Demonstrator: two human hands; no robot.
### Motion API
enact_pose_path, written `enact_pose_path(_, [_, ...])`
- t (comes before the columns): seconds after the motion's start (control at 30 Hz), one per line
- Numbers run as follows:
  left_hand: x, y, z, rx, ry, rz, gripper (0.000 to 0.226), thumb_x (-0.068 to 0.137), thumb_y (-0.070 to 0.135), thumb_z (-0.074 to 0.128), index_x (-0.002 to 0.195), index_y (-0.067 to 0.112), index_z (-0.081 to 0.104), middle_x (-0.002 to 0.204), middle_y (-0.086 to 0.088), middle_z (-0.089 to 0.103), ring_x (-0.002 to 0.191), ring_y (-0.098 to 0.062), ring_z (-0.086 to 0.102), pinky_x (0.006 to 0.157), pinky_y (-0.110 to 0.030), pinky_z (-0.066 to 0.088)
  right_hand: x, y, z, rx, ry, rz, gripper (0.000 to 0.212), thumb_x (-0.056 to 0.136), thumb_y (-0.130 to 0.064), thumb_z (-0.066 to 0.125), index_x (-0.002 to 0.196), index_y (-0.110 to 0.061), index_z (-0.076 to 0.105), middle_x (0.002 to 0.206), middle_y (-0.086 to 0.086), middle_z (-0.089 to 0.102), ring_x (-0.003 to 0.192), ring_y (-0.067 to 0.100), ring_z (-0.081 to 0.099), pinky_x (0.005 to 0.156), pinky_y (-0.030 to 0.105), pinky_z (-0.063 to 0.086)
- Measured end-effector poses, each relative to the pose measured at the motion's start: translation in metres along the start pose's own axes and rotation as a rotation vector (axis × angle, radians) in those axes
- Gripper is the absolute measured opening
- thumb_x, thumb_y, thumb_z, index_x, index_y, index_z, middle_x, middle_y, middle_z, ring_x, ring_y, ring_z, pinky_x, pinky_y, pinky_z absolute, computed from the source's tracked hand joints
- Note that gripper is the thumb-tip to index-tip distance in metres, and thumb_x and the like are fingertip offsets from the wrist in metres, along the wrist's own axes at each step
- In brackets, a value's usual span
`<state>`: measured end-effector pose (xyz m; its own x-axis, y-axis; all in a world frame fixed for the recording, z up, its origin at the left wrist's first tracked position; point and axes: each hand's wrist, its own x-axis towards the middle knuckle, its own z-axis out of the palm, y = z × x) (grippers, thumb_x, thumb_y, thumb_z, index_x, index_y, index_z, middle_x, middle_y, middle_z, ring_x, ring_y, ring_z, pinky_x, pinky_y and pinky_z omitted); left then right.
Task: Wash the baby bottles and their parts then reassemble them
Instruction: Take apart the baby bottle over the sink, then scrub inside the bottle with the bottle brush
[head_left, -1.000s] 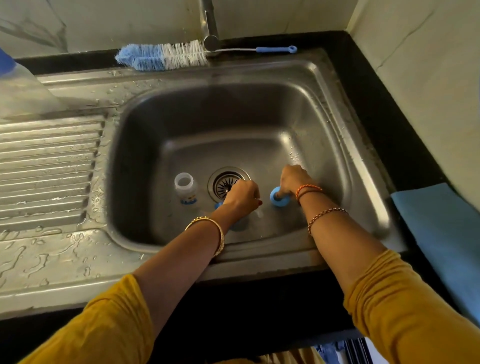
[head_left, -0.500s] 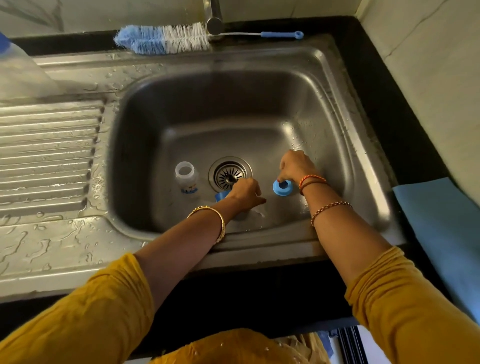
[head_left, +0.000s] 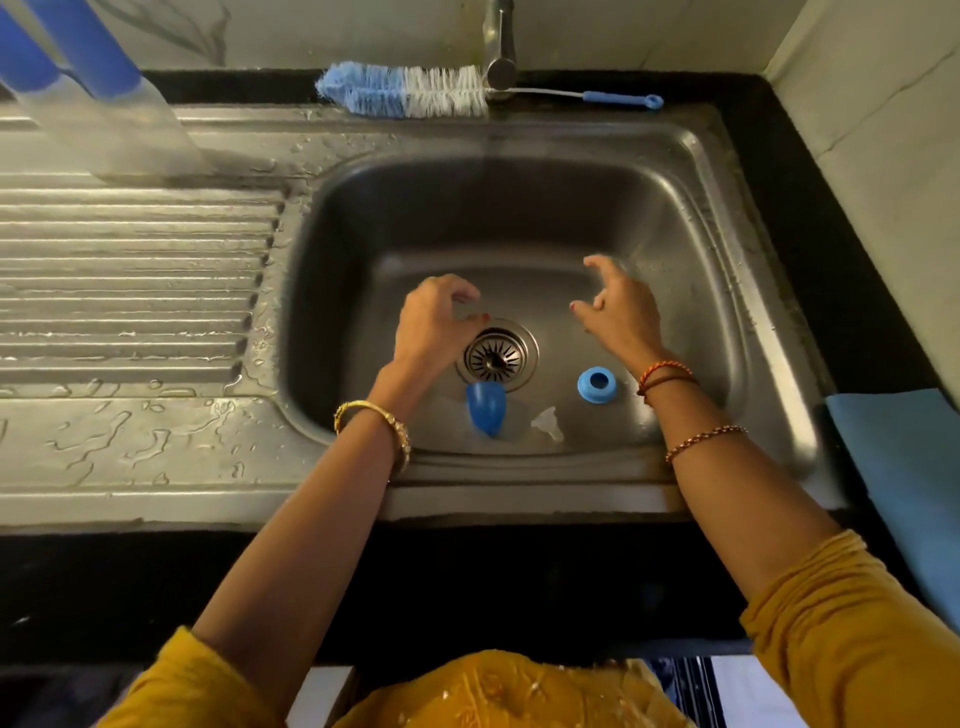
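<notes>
Head view looks down into one steel sink (head_left: 769, 332) with a ribbed drainboard (head_left: 130, 280) on its left, wet with drops. Two hands reach into the basin. Left hand (head_left: 434, 325) hovers just left of the drain (head_left: 497, 354), its fingers curled inward; something small may be between the fingertips, but I cannot tell whether it holds anything. Right hand (head_left: 621, 312) is well to the right of the drain, fingers spread and loosely bent, holding nothing.

Three bottle parts lie on the basin floor near the front wall. One blue cap (head_left: 485, 409) lies on its side just below the drain, close to the left wrist. One clear nipple (head_left: 548, 422) lies to its right, apart from it. One blue ring (head_left: 596, 384) sits flat, hole upward, between the drain and the right wrist, touching neither.

One bottle brush (head_left: 405, 96), with blue and white bristles and a thin wire handle ending in a blue grip, lies along the back ledge; the one tap (head_left: 501, 44) stands at the middle of that ledge, its base at the wire. Two clear bottles with blue tops (head_left: 98, 83) stand at the far left corner of the drainboard, stretched by the wide lens. One blue cloth (head_left: 904, 467) lies on the dark counter right of the sink.

The left wrist wears one gold bangle (head_left: 374, 426); the right forearm wears two bands near the wrist and one beaded one further up. Both sleeves are mustard yellow.
</notes>
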<state>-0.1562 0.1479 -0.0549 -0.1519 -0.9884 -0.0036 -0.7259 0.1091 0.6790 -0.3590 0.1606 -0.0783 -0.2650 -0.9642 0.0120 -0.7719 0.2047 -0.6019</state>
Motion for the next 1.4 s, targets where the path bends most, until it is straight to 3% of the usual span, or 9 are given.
enact_pose_path(0.07, [-0.002, -0.008, -0.003, 0.05, -0.003, -0.042, 0.042, 0.081, 0.02, 0.068, 0.12, 0.015, 0.054, 0.123, -0.003, 0.05, 0.114, -0.017, 0.046, 0.088, -0.02, 0.034, -0.003, -0.005, 0.0, 0.029, -0.128, -0.059, 0.085, 0.077, -0.019, 0.073, 0.146, -0.023, 0.022, 0.089, 0.005, 0.062, 0.104, 0.023, 0.055, 0.097, 0.036, 0.041])
enact_pose_path(0.13, [-0.002, -0.011, -0.004, 0.097, -0.035, -0.097, 0.054, 0.081, 0.019, 0.069, 0.129, 0.016, 0.045, 0.132, -0.005, 0.04, 0.121, -0.022, 0.036, 0.093, -0.025, 0.033, -0.008, -0.007, 0.003, -0.11, -0.359, -0.098, 0.109, 0.07, -0.031, 0.078, 0.148, -0.028, 0.002, 0.142, 0.013, 0.037, 0.135, 0.03, 0.024, 0.108, 0.044, 0.023])
enact_pose_path(0.23, [0.002, -0.015, -0.008, 0.142, -0.087, -0.156, 0.068, 0.077, 0.017, 0.073, 0.134, 0.014, 0.037, 0.136, -0.008, 0.032, 0.124, -0.025, 0.03, 0.097, -0.03, 0.034, -0.009, -0.012, 0.009, -0.305, -0.58, -0.139, 0.102, 0.076, -0.038, 0.071, 0.149, -0.027, 0.001, 0.157, 0.006, 0.0, 0.142, 0.03, -0.004, 0.113, 0.046, 0.006])
enact_pose_path(0.5, [0.028, -0.022, -0.014, 0.376, -0.36, -0.157, 0.09, 0.064, 0.027, 0.082, 0.137, 0.011, 0.032, 0.134, -0.011, 0.032, 0.123, -0.029, 0.031, 0.101, -0.04, 0.037, 0.076, -0.043, -0.011, -0.256, -0.156, -0.165, 0.078, 0.085, -0.04, 0.061, 0.148, -0.018, 0.019, 0.156, 0.004, 0.012, 0.141, 0.031, 0.013, 0.114, 0.041, 0.017])
enact_pose_path(0.67, [0.034, -0.037, -0.009, 0.409, -0.466, -0.146, 0.097, 0.058, 0.032, 0.085, 0.139, 0.018, 0.032, 0.136, -0.007, 0.031, 0.124, -0.028, 0.029, 0.101, -0.041, 0.035, 0.134, -0.059, -0.016, -0.183, 0.117, -0.112, 0.058, 0.094, -0.025, 0.047, 0.145, -0.012, 0.025, 0.154, 0.006, 0.02, 0.141, 0.026, 0.018, 0.114, 0.037, 0.018])
enact_pose_path(0.8, [0.028, -0.054, -0.003, 0.401, -0.526, -0.196, 0.1, 0.054, 0.026, 0.088, 0.137, 0.018, 0.032, 0.134, -0.006, 0.03, 0.122, -0.031, 0.035, 0.1, -0.043, 0.04, 0.167, -0.061, -0.017, -0.255, 0.151, -0.024, 0.055, 0.096, -0.014, 0.037, 0.147, -0.01, 0.017, 0.156, 0.007, 0.012, 0.143, 0.025, 0.01, 0.115, 0.038, 0.012])
enact_pose_path(0.97, [0.037, -0.068, 0.003, 0.362, -0.461, -0.262, 0.081, 0.06, 0.023, 0.085, 0.127, 0.017, 0.039, 0.126, -0.006, 0.041, 0.112, -0.028, 0.048, 0.089, -0.035, 0.046, 0.192, -0.056, -0.014, -0.315, 0.182, 0.019, 0.055, 0.093, -0.005, 0.037, 0.146, -0.009, 0.022, 0.154, 0.008, 0.019, 0.143, 0.026, 0.011, 0.115, 0.04, 0.013])
enact_pose_path(1.17, [0.042, -0.072, 0.003, 0.39, -0.373, -0.257, 0.066, 0.064, 0.028, 0.081, 0.119, 0.019, 0.045, 0.115, -0.005, 0.05, 0.1, -0.023, 0.052, 0.079, -0.034, 0.048, 0.192, -0.045, -0.014, -0.344, 0.372, -0.09, 0.032, 0.092, -0.001, 0.045, 0.12, -0.01, 0.056, 0.126, 0.011, 0.053, 0.119, 0.027, 0.044, 0.1, 0.033, 0.03])
enact_pose_path(1.4, [0.042, -0.055, -0.004, 0.173, -0.151, -0.214, 0.063, 0.06, 0.025, 0.083, 0.113, 0.013, 0.05, 0.112, -0.009, 0.053, 0.101, -0.023, 0.051, 0.078, -0.028, 0.041, 0.142, -0.028, -0.013, -0.094, 0.502, -0.189, 0.034, 0.083, 0.008, 0.041, 0.105, -0.004, 0.064, 0.11, 0.016, 0.059, 0.103, 0.031, 0.054, 0.085, 0.032, 0.038])
